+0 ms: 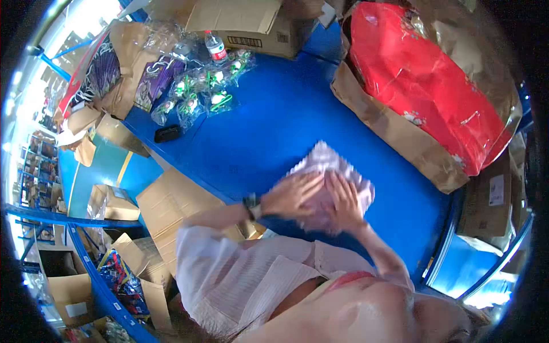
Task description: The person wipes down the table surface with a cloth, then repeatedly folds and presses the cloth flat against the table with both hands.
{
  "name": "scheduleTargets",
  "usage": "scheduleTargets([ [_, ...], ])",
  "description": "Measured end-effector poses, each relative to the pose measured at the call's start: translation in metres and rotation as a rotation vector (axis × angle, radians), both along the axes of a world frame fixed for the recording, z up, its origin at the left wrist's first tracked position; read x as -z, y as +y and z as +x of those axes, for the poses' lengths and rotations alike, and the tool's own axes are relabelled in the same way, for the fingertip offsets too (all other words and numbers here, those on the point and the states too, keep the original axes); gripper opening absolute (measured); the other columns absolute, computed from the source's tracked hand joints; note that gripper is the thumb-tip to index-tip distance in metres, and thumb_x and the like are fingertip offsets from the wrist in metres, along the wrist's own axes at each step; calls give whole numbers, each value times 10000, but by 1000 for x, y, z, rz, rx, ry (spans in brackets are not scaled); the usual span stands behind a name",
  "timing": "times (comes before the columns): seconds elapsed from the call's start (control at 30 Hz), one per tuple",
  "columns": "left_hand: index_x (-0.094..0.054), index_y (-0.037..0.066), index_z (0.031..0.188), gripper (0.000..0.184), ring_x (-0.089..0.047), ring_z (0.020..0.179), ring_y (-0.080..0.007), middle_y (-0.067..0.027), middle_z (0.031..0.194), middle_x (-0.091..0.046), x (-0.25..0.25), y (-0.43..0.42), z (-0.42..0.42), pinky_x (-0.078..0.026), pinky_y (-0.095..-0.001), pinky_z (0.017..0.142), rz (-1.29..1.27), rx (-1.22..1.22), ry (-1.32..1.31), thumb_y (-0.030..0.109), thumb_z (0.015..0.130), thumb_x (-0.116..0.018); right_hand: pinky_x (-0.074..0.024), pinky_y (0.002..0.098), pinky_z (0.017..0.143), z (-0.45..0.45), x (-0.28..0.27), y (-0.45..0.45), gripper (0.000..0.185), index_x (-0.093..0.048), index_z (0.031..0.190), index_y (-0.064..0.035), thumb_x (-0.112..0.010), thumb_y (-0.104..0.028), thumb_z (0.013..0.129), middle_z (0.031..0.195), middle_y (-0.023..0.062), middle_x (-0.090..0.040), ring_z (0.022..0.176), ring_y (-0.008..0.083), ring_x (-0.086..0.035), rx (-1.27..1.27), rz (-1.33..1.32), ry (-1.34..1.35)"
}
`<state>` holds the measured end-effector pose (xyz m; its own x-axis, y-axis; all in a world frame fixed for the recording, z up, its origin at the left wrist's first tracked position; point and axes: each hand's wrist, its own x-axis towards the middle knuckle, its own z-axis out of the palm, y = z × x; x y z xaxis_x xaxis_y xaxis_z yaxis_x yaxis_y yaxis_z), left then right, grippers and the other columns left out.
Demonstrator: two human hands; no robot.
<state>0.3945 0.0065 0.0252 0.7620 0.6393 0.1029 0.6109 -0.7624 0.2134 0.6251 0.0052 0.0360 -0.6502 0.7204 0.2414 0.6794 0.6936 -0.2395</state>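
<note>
A light pink-lilac cloth with a ribbed or striped surface lies on the blue table. My left hand, with a dark watch at the wrist, rests flat on the cloth's left part, fingers stretched out. On its right part lies my right hand, palm down with fingers extended. The two hands are close together, and neither grips the cloth. Their edges are slightly blurred, and the fabric under the palms is hidden.
Small bagged items, a bottle and a black object sit at the back left. A large bag with red contents lies right. An open carton stands left, near a blue rail.
</note>
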Motion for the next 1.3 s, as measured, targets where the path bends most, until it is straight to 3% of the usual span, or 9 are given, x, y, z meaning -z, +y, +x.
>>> scheduleTargets([
  [0.27, -305, -40, 1383, 815, -236, 1369, -306, -212, 1457, -270, -9, -29, -4, -191, -430, 1115, -23, 62, -142, 622, 908, -278, -215, 473, 1106, 0, -10, -21, 649, -382, 1383, -79, -563, -346, 819, 1457, 105, -337, 1337, 288, -321, -29, -111, -75],
  [0.47, -332, -21, 1387, 795, -239, 1365, -316, -229, 1464, -256, 9, 72, -16, -179, -424, 1108, 203, -75, -14, 588, 876, -365, -241, 451, 1099, -30, 21, 93, 648, -387, 1377, -69, -560, -364, 827, 1423, 100, -389, 1313, 276, -355, 12, 62, 85],
  [0.57, -369, -43, 1356, 769, -300, 1336, -340, -237, 1439, -306, 20, 142, -18, -247, -427, 1074, 388, -160, 27, 514, 837, -472, -251, 442, 1095, -53, 34, 159, 654, -359, 1385, -55, -548, -355, 836, 1420, 97, -390, 1319, 277, -341, 136, 142, 25],
  [0.63, -380, -49, 1339, 749, -331, 1318, -349, -238, 1415, -345, 24, 185, -17, -277, -409, 1060, 332, -218, 60, 494, 835, -486, -276, 432, 1081, -65, 48, 204, 621, -363, 1378, -49, -506, -360, 860, 1414, 100, -394, 1322, 280, -333, 166, 227, 37],
  [0.83, -380, -51, 1328, 746, -359, 1295, -354, -240, 1397, -367, 40, 250, -28, -286, -400, 1061, 506, -212, 17, 494, 834, -501, -307, 413, 1060, -78, 53, 273, 595, -377, 1368, -55, -467, -383, 879, 1397, 101, -412, 1302, 287, -358, 173, 135, 70],
  [0.93, -379, -50, 1327, 750, -365, 1289, -356, -241, 1394, -369, 38, 244, -26, -286, -403, 1061, 487, -234, 10, 499, 832, -505, -317, 407, 1053, -74, 60, 275, 590, -387, 1362, -59, -462, -390, 880, 1388, 100, -424, 1284, 289, -380, 118, 121, 150],
  [1.07, -324, -45, 1369, 733, -328, 1319, -346, -231, 1430, -319, 24, 219, -19, -259, -415, 1088, 343, -324, -89, 478, 875, -470, -319, 411, 1052, -69, 69, 265, 568, -418, 1343, -63, -483, -382, 877, 1371, 98, -444, 1260, 290, -410, 114, 406, -70],
  [1.13, -319, -53, 1370, 743, -319, 1322, -354, -248, 1429, -309, 26, 198, -15, -254, -422, 1095, 336, -328, -43, 500, 888, -440, -319, 424, 1049, -61, 64, 237, 549, -444, 1324, -60, -508, -368, 874, 1363, 102, -453, 1244, 290, -427, 82, 418, 56],
  [1.3, -307, -47, 1381, 740, -269, 1345, -365, -270, 1443, -258, 20, 101, -2, -203, -435, 1121, 393, -209, 124, 528, 917, -354, -272, 452, 1079, -30, 26, 121, 550, -440, 1323, -42, -533, -334, 867, 1374, 121, -437, 1285, 311, -382, 59, 203, 46],
])
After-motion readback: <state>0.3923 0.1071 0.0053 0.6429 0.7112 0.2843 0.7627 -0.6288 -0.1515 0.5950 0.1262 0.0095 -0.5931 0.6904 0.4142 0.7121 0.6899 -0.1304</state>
